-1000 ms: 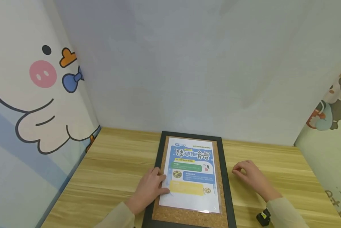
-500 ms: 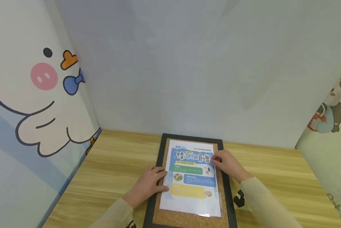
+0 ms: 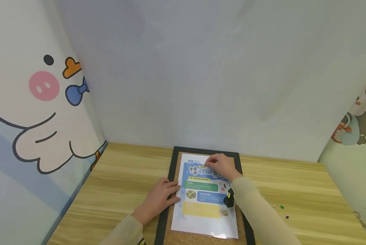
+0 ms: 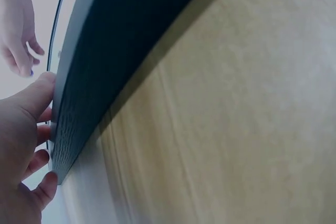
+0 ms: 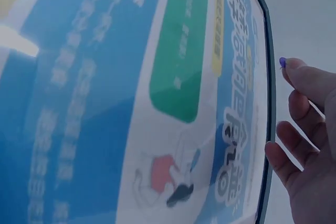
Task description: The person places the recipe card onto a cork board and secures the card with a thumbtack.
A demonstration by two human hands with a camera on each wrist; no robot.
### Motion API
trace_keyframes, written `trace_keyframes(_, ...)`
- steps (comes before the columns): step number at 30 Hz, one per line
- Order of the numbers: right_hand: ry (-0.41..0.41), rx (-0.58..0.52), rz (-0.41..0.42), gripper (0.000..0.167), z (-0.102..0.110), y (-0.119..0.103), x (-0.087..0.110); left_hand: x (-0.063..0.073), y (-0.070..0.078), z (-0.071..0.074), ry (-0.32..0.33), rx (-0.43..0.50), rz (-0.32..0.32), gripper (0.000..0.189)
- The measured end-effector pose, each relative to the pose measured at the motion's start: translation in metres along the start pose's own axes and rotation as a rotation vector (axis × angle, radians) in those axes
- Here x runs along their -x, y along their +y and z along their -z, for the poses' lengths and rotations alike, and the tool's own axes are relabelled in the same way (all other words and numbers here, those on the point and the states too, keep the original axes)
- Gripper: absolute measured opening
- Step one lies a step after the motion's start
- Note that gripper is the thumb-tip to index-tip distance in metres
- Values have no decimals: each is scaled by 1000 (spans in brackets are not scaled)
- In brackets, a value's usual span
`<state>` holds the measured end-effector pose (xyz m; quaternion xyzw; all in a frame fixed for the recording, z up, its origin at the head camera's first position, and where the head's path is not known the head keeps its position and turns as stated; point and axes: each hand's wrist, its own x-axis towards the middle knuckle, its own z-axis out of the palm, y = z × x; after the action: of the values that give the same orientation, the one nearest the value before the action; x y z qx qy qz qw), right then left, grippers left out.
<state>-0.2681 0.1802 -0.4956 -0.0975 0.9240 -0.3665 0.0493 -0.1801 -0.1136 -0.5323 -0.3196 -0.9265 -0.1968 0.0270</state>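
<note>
A printed poster sheet (image 3: 201, 224) with coloured panels lies on a cork board (image 3: 178, 238) with a black frame (image 3: 161, 226). My left hand (image 3: 156, 200) rests over the board's left side, its fingertips on the sheet's left edge. The left wrist view shows that hand (image 4: 21, 129) against the dark frame side (image 4: 105, 66). Above the sheet's upper part is my right hand (image 3: 222, 165). Between thumb and finger it pinches a small purple pushpin (image 5: 283, 62), clear in the right wrist view; the pin's point is too small to make out.
Small green (image 3: 282, 207) and purple (image 3: 287, 217) pieces, and a pale one (image 3: 274, 206), lie on the wooden table (image 3: 308, 190) right of the board. A plain grey wall (image 3: 183, 85) rises behind. Cartoon-printed walls (image 3: 17, 102) stand at both sides.
My right hand has moved left from the table beside the board to over the sheet's top area, uncovering small pieces on the table. The left hand stays at the left edge.
</note>
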Motion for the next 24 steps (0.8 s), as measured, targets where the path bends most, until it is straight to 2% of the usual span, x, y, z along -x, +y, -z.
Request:
trace_keyframes(6, -9, -59, -34, 13, -16, -7, -19, -2, -2, -1, -52, 2, 26, 50)
trace_keyframes(17, -39, -89, -51, 15, -31, -18, -41, -5, 1, -3, -65, -6, 14, 49)
trace_keyframes(24, -49, -87, -20, 14, -44, -22, -51, -3, -2, 1, -79, -19, 34, 49)
